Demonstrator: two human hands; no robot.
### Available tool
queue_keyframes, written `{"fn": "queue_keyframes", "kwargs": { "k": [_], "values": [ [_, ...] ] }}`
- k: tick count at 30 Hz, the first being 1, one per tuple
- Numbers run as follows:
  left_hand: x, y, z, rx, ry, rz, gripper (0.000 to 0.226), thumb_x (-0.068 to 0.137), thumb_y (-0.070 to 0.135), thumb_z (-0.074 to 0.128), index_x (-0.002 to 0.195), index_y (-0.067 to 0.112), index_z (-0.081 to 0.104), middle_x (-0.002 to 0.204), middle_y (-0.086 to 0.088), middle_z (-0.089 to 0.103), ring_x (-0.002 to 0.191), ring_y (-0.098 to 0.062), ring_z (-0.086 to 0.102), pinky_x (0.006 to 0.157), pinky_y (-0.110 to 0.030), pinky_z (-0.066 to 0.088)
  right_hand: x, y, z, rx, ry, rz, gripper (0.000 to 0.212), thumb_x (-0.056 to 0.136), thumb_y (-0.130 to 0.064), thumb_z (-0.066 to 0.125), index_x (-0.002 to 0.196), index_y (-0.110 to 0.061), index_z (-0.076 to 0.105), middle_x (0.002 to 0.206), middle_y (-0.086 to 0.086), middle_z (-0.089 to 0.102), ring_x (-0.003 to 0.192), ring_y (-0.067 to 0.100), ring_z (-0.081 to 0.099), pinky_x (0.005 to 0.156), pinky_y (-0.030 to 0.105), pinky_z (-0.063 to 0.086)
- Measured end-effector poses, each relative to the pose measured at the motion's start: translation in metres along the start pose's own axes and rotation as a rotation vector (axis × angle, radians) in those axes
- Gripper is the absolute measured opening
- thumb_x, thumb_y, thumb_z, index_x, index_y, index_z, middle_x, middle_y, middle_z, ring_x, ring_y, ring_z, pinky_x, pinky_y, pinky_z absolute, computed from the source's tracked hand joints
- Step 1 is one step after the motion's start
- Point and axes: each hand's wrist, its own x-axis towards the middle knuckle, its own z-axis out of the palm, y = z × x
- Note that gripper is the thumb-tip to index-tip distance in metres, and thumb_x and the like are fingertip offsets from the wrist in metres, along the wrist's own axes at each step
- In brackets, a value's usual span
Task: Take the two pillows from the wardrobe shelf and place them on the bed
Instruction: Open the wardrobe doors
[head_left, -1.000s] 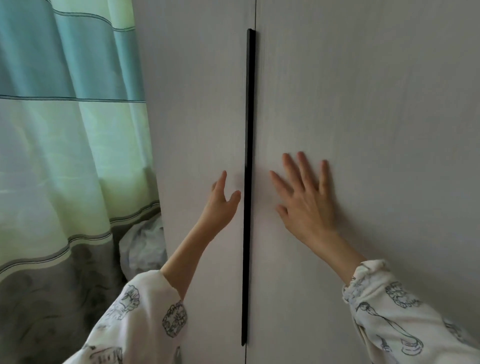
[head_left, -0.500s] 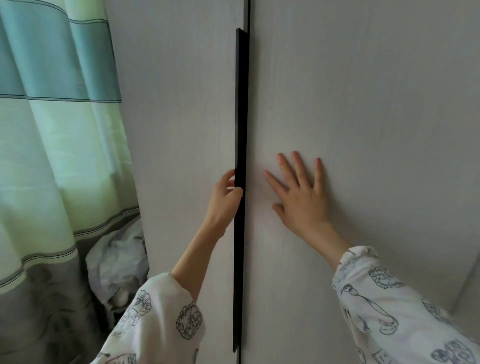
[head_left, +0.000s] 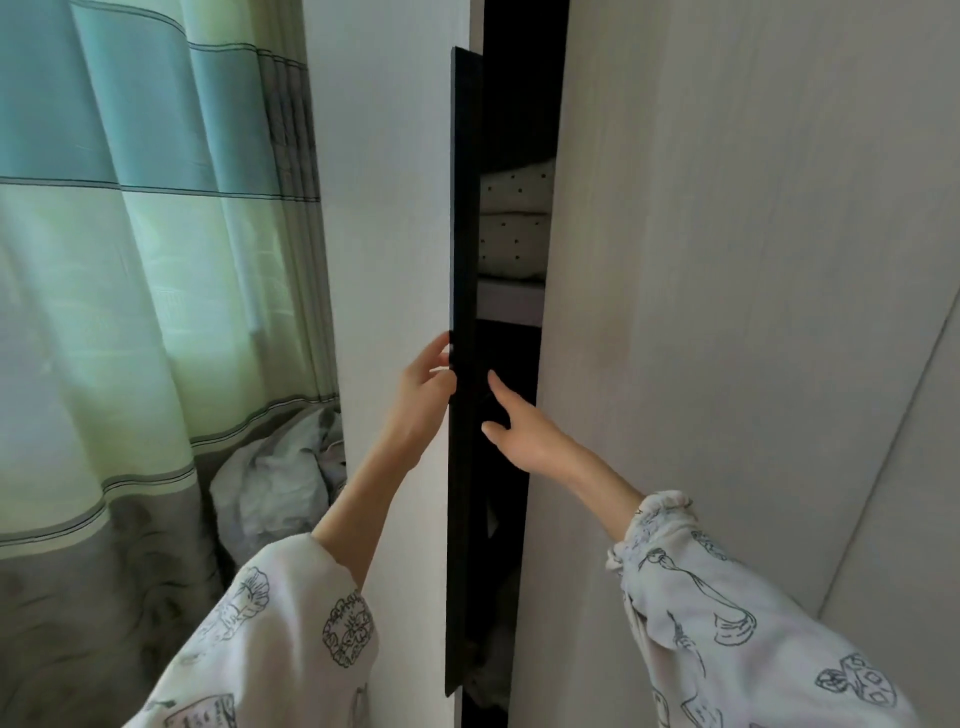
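1. Nearest the camera, two white sleeves printed with dark line drawings frame the lower edge; the left sleeve sits bottom centre-left, the right sleeve bottom right; bare forearms rise from both.
2. The left hand has its grip closed on the long black handle strip along the free edge of the left wardrobe door; thumb and fingertips pinch the strip about halfway up its length; that door stands ajar.
3. The right hand reaches into the dark gap between the doors; its grip is loose and holds nothing, with the forefinger stretched up and the thumb out to the left; it lies just beside the strip, and I cannot tell whether it touches.
4. The right wardrobe door is pale wood grain and fills the right side.
5. Deeper in, through the gap, two pillows in cream fabric with small dark dots lie stacked, one on the other, on the wardrobe shelf, at its front edge; only a narrow slice of each shows.
6. Below the shelf the interior is dark and unclear.
7. At far left hangs a striped curtain in teal, pale green and grey; crumpled white cloth lies at its foot, beside the wardrobe.
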Motion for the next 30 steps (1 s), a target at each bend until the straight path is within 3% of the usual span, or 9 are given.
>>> {"fn": "queue_keyframes", "kwargs": {
  "k": [2, 5, 8, 10, 14, 20, 25, 28, 30],
  "values": [
    [-0.015, 0.004, -0.021, -0.027, -0.021, 0.017, 0.062, 0.084, -0.001, 0.036, 0.098, 0.053, 0.062, 0.076, 0.021, 0.067, 0.078, 0.003, 0.064, 0.068, -0.013, 0.050, -0.008, -0.022, 0.019, 0.075, -0.068, 0.008, 0.064, 0.098, -0.015, 0.040, 0.148, -0.028, 0.001, 0.156, 0.001, 0.018, 0.142, 0.020, 0.021, 0.111, 0.028, 0.019],
    [-0.034, 0.012, -0.053, -0.064, -0.063, 0.003, 0.057, 0.076, 0.006, 0.041, 0.084, 0.057, 0.065, 0.074, 0.019, 0.067, 0.073, 0.003, 0.064, 0.065, -0.011, 0.050, -0.020, -0.054, 0.044, 0.193, -0.112, 0.006, 0.064, 0.098, -0.008, 0.037, 0.149, -0.027, 0.003, 0.155, 0.000, 0.023, 0.140, 0.016, 0.025, 0.111, 0.027, 0.021],
    [-0.048, 0.015, -0.082, -0.112, -0.060, -0.019, 0.053, 0.071, 0.012, 0.042, 0.088, 0.056, 0.065, 0.079, 0.019, 0.069, 0.078, 0.002, 0.065, 0.065, -0.011, 0.049, -0.032, -0.077, 0.065, 0.316, -0.107, -0.039, 0.063, 0.097, -0.001, 0.035, 0.149, -0.028, 0.011, 0.154, -0.005, 0.024, 0.140, 0.011, 0.023, 0.102, 0.018, 0.022],
    [-0.055, 0.012, -0.101, -0.132, -0.027, -0.007, 0.050, 0.076, 0.012, 0.041, 0.097, 0.052, 0.061, 0.084, 0.020, 0.070, 0.084, 0.002, 0.065, 0.068, -0.014, 0.050, -0.038, -0.089, 0.082, 0.405, -0.069, -0.042, 0.059, 0.097, 0.000, 0.034, 0.146, -0.029, 0.020, 0.152, -0.007, 0.027, 0.138, 0.010, 0.027, 0.100, 0.020, 0.025],
    [-0.065, 0.002, -0.144, -0.156, 0.026, -0.004, 0.051, 0.084, 0.002, 0.036, 0.113, 0.037, 0.059, 0.092, 0.013, 0.071, 0.093, -0.005, 0.065, 0.084, -0.029, 0.047, -0.038, -0.112, 0.125, 0.523, -0.027, -0.005, 0.057, 0.098, -0.003, 0.037, 0.146, -0.029, 0.022, 0.153, -0.007, 0.027, 0.137, 0.011, 0.030, 0.098, 0.022, 0.032],
    [-0.065, -0.011, -0.229, -0.164, -0.025, -0.040, 0.053, 0.084, -0.002, 0.035, 0.124, 0.025, 0.057, 0.104, -0.001, 0.069, 0.102, -0.013, 0.064, 0.095, -0.038, 0.047, -0.012, -0.157, 0.179, 0.391, 0.024, -0.012, 0.057, 0.097, -0.002, 0.039, 0.145, -0.029, 0.024, 0.149, 0.001, 0.030, 0.123, 0.009, 0.045, 0.081, 0.010, 0.043],
    [-0.062, -0.025, -0.294, -0.123, -0.002, -0.019, 0.053, 0.082, -0.001, 0.035, 0.123, 0.025, 0.057, 0.093, 0.009, 0.073, 0.095, -0.007, 0.065, 0.082, -0.027, 0.048, 0.012, -0.198, 0.226, 0.390, 0.002, -0.003, 0.056, 0.097, -0.007, 0.041, 0.145, -0.030, 0.026, 0.146, -0.003, 0.039, 0.114, 0.004, 0.049, 0.097, 0.023, 0.041],
    [-0.058, -0.033, -0.328, -0.144, -0.004, -0.046, 0.056, 0.081, 0.000, 0.033, 0.129, 0.021, 0.054, 0.104, 0.008, 0.071, 0.105, -0.010, 0.063, 0.090, -0.032, 0.048, 0.025, -0.217, 0.255, 0.472, 0.026, 0.027, 0.055, 0.097, -0.008, 0.042, 0.144, -0.032, 0.028, 0.138, -0.001, 0.048, 0.116, 0.009, 0.051, 0.099, 0.024, 0.040],
    [-0.057, -0.034, -0.348, -0.161, -0.034, -0.066, 0.056, 0.081, 0.003, 0.033, 0.129, 0.023, 0.053, 0.117, 0.006, 0.067, 0.113, -0.011, 0.058, 0.095, -0.036, 0.045, 0.032, -0.227, 0.270, 0.506, 0.038, 0.035, 0.055, 0.097, -0.007, 0.041, 0.144, -0.030, 0.028, 0.140, 0.000, 0.045, 0.124, 0.012, 0.047, 0.103, 0.026, 0.037]
  ]
}}
